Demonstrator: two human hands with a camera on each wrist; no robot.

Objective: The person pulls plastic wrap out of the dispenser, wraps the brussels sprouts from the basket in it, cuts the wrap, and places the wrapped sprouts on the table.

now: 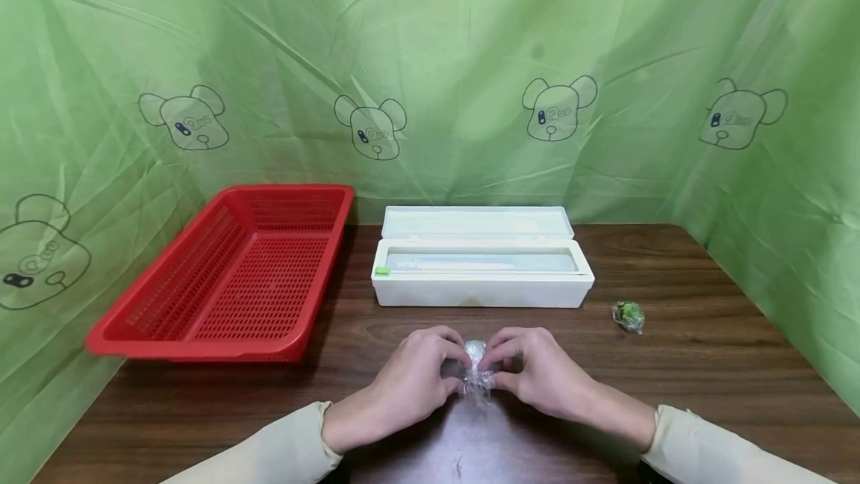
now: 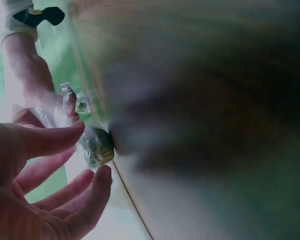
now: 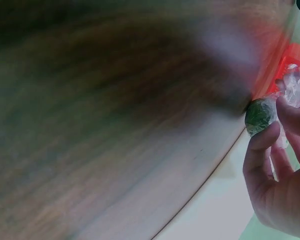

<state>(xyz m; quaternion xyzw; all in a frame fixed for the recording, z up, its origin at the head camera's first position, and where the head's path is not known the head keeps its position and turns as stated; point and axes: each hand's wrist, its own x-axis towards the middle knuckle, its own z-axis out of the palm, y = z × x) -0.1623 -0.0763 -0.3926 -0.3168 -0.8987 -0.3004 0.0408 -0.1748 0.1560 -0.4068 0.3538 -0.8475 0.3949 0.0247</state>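
Note:
A small, round green item [image 1: 475,353] in crinkled clear cling film stands on the dark wood table, between my two hands. From the left, my left hand [image 1: 419,373] pinches the film with thumb and fingers. My right hand [image 1: 540,373] pinches it from the right, its fingertips near the left ones. In the left wrist view the wrapped item [image 2: 97,147] looks dark green under the film, with loose film [image 2: 55,112] gathered toward the right hand. The right wrist view shows the same wrapped green item [image 3: 260,116] by the right thumb and fingers. Its exact kind is unclear.
Behind my hands stands a white cling film dispenser box [image 1: 480,291], lid raised. A red slotted basket [image 1: 312,297] stands at the left. Another green item wrapped in film [image 1: 628,315] lies at the right. Green sheeting [image 1: 457,36] encloses the table's back and sides.

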